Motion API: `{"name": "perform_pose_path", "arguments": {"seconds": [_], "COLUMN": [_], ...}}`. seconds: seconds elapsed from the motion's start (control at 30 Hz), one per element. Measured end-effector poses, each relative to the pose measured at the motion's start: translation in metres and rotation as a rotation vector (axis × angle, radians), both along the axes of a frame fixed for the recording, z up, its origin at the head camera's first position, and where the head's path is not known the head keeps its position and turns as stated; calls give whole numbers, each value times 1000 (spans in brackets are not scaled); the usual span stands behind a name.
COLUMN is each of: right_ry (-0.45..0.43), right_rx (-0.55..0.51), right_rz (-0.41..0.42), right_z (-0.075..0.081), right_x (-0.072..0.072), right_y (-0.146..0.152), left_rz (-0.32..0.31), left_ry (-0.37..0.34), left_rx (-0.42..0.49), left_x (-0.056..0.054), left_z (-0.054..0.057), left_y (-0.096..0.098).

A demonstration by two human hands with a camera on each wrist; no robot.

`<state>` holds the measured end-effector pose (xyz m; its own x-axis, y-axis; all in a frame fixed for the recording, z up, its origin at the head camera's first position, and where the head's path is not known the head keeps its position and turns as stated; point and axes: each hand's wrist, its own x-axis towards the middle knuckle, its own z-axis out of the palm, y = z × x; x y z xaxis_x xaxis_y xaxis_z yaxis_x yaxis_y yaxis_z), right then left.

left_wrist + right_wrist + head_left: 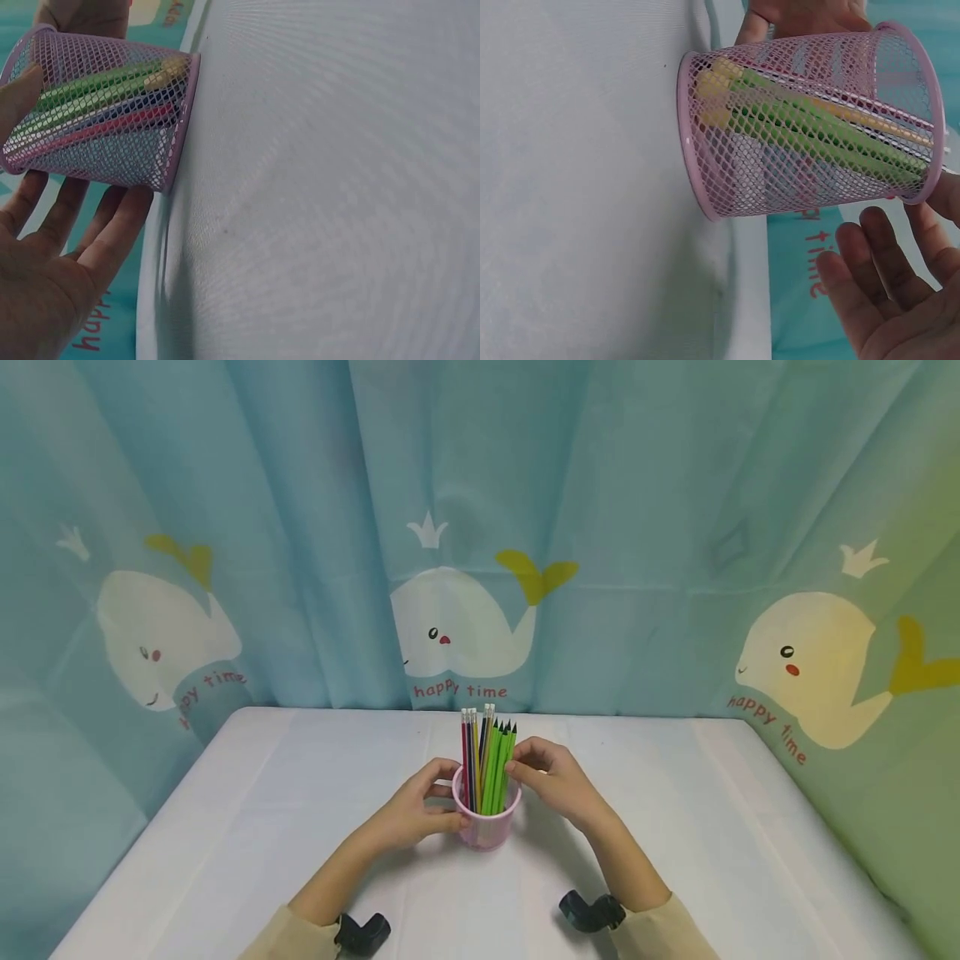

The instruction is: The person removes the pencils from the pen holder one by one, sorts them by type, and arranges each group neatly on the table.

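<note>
A pink mesh pencil cup (486, 835) stands upright on the white table. Green pencils (498, 777) with black tips lean in its right half, beside striped pencils (469, 752) with white ends up. My left hand (416, 806) holds the cup from the left, thumb at the near rim and fingers on the far side. In the left wrist view, that hand's fingers (120, 225) touch the mesh. My right hand (555, 781) is at the right rim, thumb tip against the green pencils. In the right wrist view, the right hand's fingers (889, 262) are spread apart beside the cup.
The white table (337, 747) reaches back to a blue curtain (637, 527) printed with whales. Black wrist mounts (363, 935) sit on both forearms, over beige sleeves.
</note>
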<state>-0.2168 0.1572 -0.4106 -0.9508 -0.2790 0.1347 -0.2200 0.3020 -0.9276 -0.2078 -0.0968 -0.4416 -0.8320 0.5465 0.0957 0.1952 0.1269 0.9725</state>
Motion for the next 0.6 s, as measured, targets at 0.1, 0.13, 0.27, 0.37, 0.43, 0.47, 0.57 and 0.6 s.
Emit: {"name": "perform_pose_path", "arguments": {"seconds": [0.1,0.13,0.27,0.37,0.43,0.47,0.57,0.6], "right_ry": [8,10,-15,-34,-38,-38,-30,-28], "right_rx": [-3,-5,-35,-67,-95,-111,-153,-167], "right_rz": [-4,-5,-35,-46,-43,-39,-29,-30], "right_z": [1,2,5,9,11,13,15,16], "right_x": [-1,-1,0,2,3,3,3,4], "right_y": [2,2,4,5,5,5,6,7], "left_rz": [11,13,10,8,9,11,18,18], "left_ry": [5,6,7,5,6,4,2,1], "left_rx": [-18,-22,-25,-26,-29,-30,-35,-33], "left_x": [0,0,0,0,0,0,0,0], "left_z": [1,1,1,1,1,2,2,2], "left_y": [0,0,1,1,1,1,1,1]}}
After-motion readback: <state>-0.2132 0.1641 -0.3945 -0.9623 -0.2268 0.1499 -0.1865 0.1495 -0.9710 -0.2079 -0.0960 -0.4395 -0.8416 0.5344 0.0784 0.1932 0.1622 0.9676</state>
